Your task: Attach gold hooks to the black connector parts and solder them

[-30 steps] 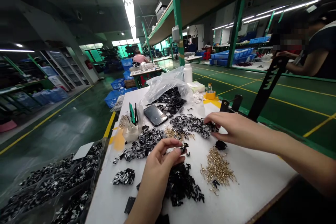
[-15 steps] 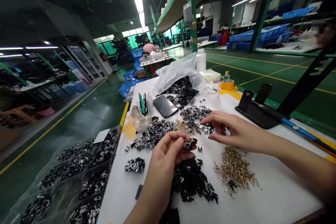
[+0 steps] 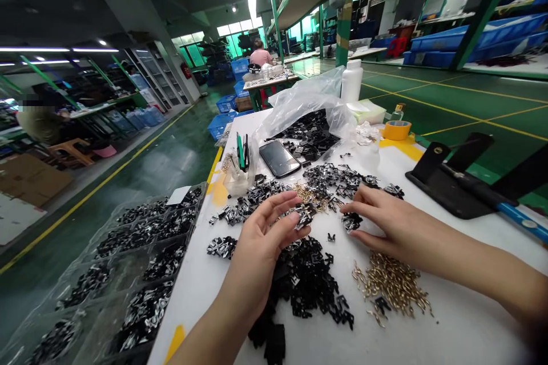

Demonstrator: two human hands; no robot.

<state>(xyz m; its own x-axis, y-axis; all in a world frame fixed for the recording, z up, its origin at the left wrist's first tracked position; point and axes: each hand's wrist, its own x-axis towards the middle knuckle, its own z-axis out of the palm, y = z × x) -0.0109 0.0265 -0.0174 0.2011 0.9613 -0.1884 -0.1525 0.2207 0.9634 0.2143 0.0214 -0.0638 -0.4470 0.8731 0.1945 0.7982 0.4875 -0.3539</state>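
My left hand [image 3: 269, 228] is closed around several small black-and-silver clips [image 3: 305, 215], which show at its fingertips. To its right my right hand [image 3: 377, 219] is low over the table, thumb and fingers apart. Between them lie a few black-and-silver parts [image 3: 351, 221]; whether the fingertips touch them is unclear. Beneath my left hand spreads a pile of black clips [image 3: 308, 279]. Small brass hook-like pieces [image 3: 396, 285] form a heap below my right hand. Further piles of black-and-silver clips [image 3: 334, 179] and small brass pieces [image 3: 306, 194] lie beyond the hands.
A phone [image 3: 280, 158], a clear bag [image 3: 299, 94] of black parts and a tool cup [image 3: 237, 182] stand farther back. A black stand [image 3: 454, 182] with a blue-handled tool [image 3: 526, 222] is at right. Compartmented trays [image 3: 124, 291] sit left. A seated person [image 3: 260, 56] is far off.
My left hand has opened slightly, its fingers lifting, with the clips still held. My right hand has drawn back a little toward me from the piles. The view has turned left.
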